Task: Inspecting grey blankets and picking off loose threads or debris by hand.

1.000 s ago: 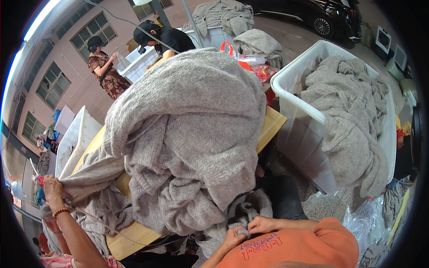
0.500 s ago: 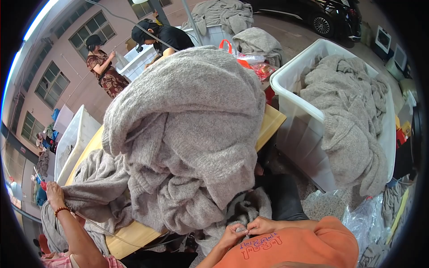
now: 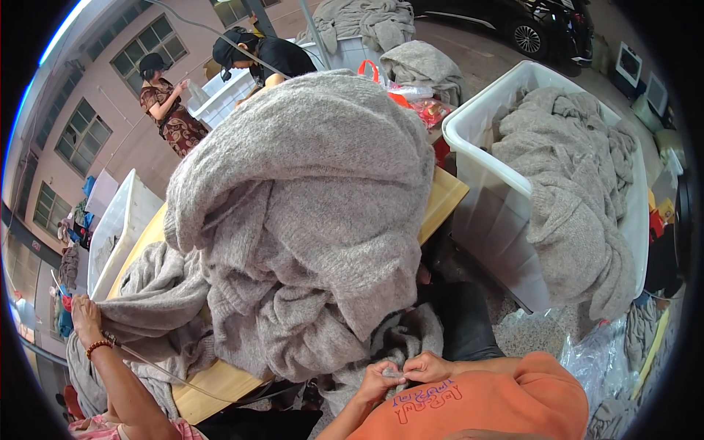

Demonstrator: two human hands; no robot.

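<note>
My left hand (image 3: pixel 381 381) and my right hand (image 3: pixel 427 367) meet low in front of my orange shirt. The fingertips of both are pinched close together. Between them is a small pale bit, too small to name. Just beyond my hands, a grey knit garment (image 3: pixel 411 334) hangs down over my lap and touches or nearly touches my fingers. A tall heap of grey knitwear (image 3: pixel 315 198) rises in front of me on a yellow wooden table (image 3: pixel 447 198).
At the left, another person's hand (image 3: pixel 86 323) with a beaded bracelet grips grey knitwear. A white bin (image 3: pixel 488 165) full of knitwear stands at the right. Two people (image 3: pixel 172 110) work beyond the heap. Clear plastic (image 3: pixel 598 352) lies on the floor at the lower right.
My hands have shifted slightly up, and the fingertips show a little more gap with a pale bit between them. The view has tilted slightly. The heap stays put.
</note>
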